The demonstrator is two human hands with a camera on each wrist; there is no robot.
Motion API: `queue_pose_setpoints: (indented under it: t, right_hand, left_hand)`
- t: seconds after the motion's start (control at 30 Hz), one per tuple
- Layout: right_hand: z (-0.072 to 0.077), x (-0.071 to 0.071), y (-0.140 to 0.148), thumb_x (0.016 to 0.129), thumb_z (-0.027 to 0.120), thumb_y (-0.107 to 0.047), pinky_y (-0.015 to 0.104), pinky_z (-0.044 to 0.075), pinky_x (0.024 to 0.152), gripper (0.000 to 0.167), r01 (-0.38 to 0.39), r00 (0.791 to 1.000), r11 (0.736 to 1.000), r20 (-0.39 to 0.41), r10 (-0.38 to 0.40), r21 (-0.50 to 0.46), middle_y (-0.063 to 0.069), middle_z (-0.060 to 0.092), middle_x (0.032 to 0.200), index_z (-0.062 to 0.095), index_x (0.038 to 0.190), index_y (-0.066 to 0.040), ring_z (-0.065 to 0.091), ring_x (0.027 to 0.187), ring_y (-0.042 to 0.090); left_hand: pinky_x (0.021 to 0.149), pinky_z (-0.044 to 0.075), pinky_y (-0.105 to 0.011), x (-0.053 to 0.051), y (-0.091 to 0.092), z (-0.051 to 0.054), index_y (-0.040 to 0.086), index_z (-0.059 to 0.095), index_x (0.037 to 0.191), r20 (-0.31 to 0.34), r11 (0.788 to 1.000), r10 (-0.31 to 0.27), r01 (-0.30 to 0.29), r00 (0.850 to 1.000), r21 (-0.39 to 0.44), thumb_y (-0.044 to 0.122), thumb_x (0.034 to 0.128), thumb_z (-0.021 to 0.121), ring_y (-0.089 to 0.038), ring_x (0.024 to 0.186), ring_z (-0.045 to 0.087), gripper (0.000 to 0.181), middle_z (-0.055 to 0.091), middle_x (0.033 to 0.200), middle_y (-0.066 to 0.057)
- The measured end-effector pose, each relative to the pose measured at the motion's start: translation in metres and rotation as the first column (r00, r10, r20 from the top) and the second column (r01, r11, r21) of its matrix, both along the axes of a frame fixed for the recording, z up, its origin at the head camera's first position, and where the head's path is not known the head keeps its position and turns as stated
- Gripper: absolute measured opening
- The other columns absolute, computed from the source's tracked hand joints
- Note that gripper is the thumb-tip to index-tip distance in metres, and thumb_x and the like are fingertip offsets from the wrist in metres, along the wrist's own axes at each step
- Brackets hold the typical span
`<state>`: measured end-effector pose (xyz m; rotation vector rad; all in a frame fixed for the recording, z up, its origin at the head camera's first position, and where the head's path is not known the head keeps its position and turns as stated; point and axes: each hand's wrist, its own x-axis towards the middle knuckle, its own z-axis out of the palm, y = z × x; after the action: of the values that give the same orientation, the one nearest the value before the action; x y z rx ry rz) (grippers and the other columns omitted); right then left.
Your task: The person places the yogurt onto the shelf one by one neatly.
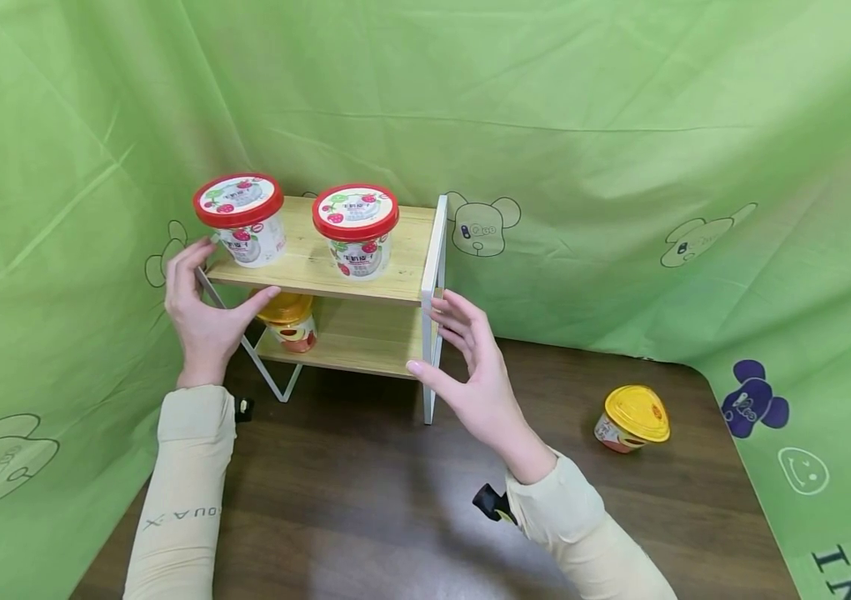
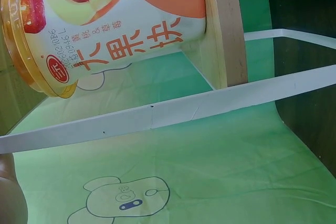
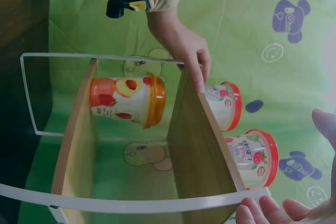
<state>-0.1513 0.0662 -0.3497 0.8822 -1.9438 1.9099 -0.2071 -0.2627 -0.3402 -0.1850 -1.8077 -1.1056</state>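
A two-tier wooden shelf (image 1: 305,285) with white metal side frames stands on the dark table. On its top board are two white tubs with red lids, a left tub (image 1: 254,240) and a right tub (image 1: 362,257). An orange-lidded fruit cup (image 1: 294,333) sits on the lower board, partly behind my left thumb. My left hand (image 1: 207,321) holds the shelf's top left corner, thumb against the board's front edge in the right wrist view. My right hand (image 1: 481,383) is beside the right frame, fingers relaxed and thumb spread; whether its fingertips touch the frame I cannot tell.
A yellow-lidded cup (image 1: 633,419) stands on the table (image 1: 365,492) at the right. Green cloth (image 1: 620,167) printed with bear faces hangs behind and along both sides, close to the shelf's back and left.
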Motion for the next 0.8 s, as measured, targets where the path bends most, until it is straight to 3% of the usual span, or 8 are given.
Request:
queue_pose_setpoints:
  t: [0.13, 0.33, 0.47, 0.67, 0.8]
  right_hand:
    - [-0.004, 0.000, 0.005, 0.084, 0.078, 0.007, 0.045, 0.035, 0.114, 0.083, 0.023, 1.000, 1.000, 0.012, -0.024, 0.008, 0.010, 0.049, 0.146, 0.035, 0.153, -0.009, 0.045, 0.136, 0.031]
    - [-0.010, 0.000, 0.012, 0.082, 0.080, 0.007, 0.040, 0.036, 0.113, 0.086, 0.060, 0.998, 0.998, 0.030, -0.060, 0.024, 0.006, 0.048, 0.146, 0.035, 0.154, -0.010, 0.046, 0.136, 0.023]
    - [-0.013, 0.002, 0.016, 0.080, 0.081, 0.010, 0.041, 0.036, 0.113, 0.088, 0.093, 0.994, 0.995, 0.047, -0.094, 0.036, 0.009, 0.048, 0.146, 0.034, 0.154, -0.007, 0.046, 0.135, 0.022]
    - [-0.001, 0.012, 0.022, 0.079, 0.077, 0.015, 0.052, 0.035, 0.112, 0.085, 0.129, 0.988, 0.991, 0.084, -0.133, 0.046, 0.021, 0.045, 0.146, 0.032, 0.151, 0.005, 0.046, 0.134, 0.034]
    - [-0.017, 0.003, 0.031, 0.081, 0.080, 0.009, 0.047, 0.035, 0.113, 0.085, 0.147, 0.985, 0.988, 0.085, -0.150, 0.043, 0.013, 0.047, 0.147, 0.035, 0.152, -0.004, 0.047, 0.135, 0.027]
  left_hand:
    - [0.109, 0.037, -0.040, 0.000, 0.000, 0.000, -0.012, 0.059, 0.126, -0.008, 1.000, 0.000, 0.000, 1.000, -0.012, 0.009, 0.0606, 0.095, -0.025, 0.127, 0.049, 0.077, 0.056, 0.134, -0.024]
    - [0.109, 0.036, -0.039, 0.000, -0.001, -0.001, -0.013, 0.059, 0.126, -0.019, 1.000, 0.002, -0.003, 1.000, -0.031, 0.010, 0.0607, 0.095, -0.026, 0.127, 0.049, 0.078, 0.056, 0.134, -0.028]
    - [0.109, 0.036, -0.037, 0.000, -0.001, -0.001, -0.013, 0.059, 0.126, -0.015, 1.000, 0.002, -0.002, 1.000, -0.022, 0.010, 0.0599, 0.095, -0.025, 0.127, 0.049, 0.078, 0.056, 0.133, -0.026]
    - [0.110, 0.035, -0.035, 0.001, -0.001, 0.000, -0.012, 0.060, 0.125, -0.012, 1.000, -0.002, 0.002, 1.000, -0.005, 0.014, 0.0604, 0.095, -0.023, 0.127, 0.049, 0.078, 0.057, 0.133, -0.022]
    - [0.110, 0.036, -0.037, 0.001, -0.001, 0.000, -0.012, 0.060, 0.125, -0.015, 1.000, -0.002, 0.002, 1.000, -0.006, 0.016, 0.0608, 0.095, -0.023, 0.127, 0.049, 0.078, 0.057, 0.133, -0.022]
